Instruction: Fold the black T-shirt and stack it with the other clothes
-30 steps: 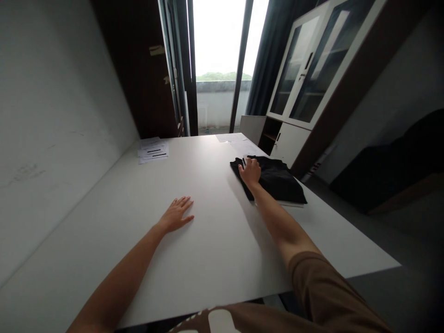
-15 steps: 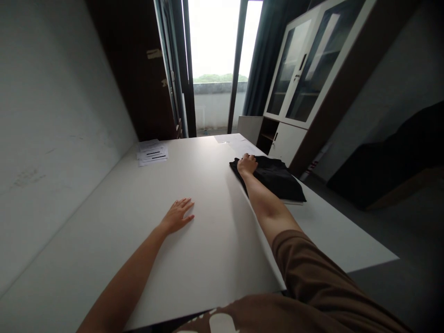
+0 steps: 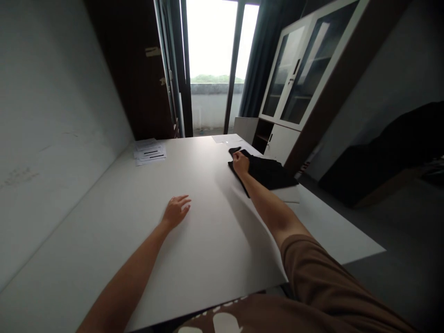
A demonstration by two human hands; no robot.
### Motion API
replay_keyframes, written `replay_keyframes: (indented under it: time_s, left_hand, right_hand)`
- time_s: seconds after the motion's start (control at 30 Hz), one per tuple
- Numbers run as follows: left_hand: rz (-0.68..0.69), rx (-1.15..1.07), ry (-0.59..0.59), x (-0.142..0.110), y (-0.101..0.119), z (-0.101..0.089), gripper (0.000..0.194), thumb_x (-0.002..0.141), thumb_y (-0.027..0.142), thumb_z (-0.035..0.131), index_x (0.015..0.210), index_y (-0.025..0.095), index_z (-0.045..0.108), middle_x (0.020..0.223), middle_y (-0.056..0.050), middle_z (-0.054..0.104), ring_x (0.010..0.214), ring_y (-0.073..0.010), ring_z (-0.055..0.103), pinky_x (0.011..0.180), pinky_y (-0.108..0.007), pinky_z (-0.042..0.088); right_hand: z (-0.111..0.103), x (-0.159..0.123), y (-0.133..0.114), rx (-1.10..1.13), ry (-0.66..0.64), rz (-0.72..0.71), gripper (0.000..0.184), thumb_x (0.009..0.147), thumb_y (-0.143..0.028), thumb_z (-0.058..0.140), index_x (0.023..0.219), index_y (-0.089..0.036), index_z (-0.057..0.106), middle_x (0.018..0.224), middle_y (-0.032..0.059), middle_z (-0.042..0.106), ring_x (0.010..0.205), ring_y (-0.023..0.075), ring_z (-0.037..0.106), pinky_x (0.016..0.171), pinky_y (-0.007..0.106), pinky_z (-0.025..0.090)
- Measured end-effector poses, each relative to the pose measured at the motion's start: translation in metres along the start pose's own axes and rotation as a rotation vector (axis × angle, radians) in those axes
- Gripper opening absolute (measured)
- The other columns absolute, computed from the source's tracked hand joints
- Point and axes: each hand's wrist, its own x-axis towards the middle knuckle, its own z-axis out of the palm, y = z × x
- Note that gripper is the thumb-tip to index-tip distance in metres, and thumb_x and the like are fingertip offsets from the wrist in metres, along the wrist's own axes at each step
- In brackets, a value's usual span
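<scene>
On the right side of the white table is a black folded cloth, perhaps a garment; its exact kind does not show. My right hand is closed on its left part, with a small black fold standing up just beyond the fingers. Part of the cloth is hidden behind my right hand and forearm. A flat white piece shows along the near edge of the cloth. To the left, my left hand rests over the bare tabletop with its fingers apart and slightly curled, holding nothing.
A stack of printed papers lies at the far left by the wall. More sheets are at the far edge. Beyond the table on the right stands a glass-fronted cabinet, its lower door open. Ahead is a glass door.
My right hand has tightened into a grip and pulled up the cloth, whose near edge has drawn back, uncovering more white beneath. The fingers of my left hand have curled a little.
</scene>
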Motion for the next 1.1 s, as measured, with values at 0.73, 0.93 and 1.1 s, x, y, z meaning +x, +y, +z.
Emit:
replay_keyframes:
  time_s: [0.73, 0.93, 1.1]
  left_hand:
    - [-0.285, 0.174, -0.333, 0.071, 0.008, 0.016, 0.046, 0.096, 0.05, 0.052, 0.133, 0.026, 0.065, 0.156, -0.015, 0.048, 0.147, -0.0416, 0.035, 0.11, -0.075, 0.029]
    - [-0.352, 0.309, -0.209, 0.033, -0.017, 0.034, 0.058, 0.101, 0.054, 0.037, 0.152, 0.027, 0.048, 0.166, -0.016, 0.03, 0.154, -0.0392, 0.021, 0.113, -0.078, 0.017]
    - [-0.412, 0.437, -0.295, -0.012, -0.095, -0.024, 0.06, 0.103, 0.051, 0.03, 0.157, 0.026, 0.041, 0.168, -0.013, 0.027, 0.155, -0.0333, 0.021, 0.117, -0.069, 0.023]
  right_hand:
    - [-0.003, -0.244, -0.112, 1.043, -1.8, -0.943, 0.041, 0.099, -0.051, 0.059, 0.117, -0.016, 0.073, 0.125, 0.0082, 0.071, 0.12, 0.0186, 0.066, 0.105, 0.025, 0.046]
    - [-0.011, -0.114, -0.04, 0.703, -0.841, -0.561, 0.03, 0.1, -0.04, 0.057, 0.11, -0.017, 0.073, 0.12, 0.0103, 0.071, 0.113, 0.0213, 0.065, 0.102, 0.037, 0.049]
    - [-0.008, -0.018, 0.054, -0.017, -0.179, 0.001, 0.035, 0.098, -0.032, 0.057, 0.127, -0.015, 0.064, 0.132, 0.0174, 0.061, 0.127, 0.0282, 0.051, 0.11, 0.042, 0.039]
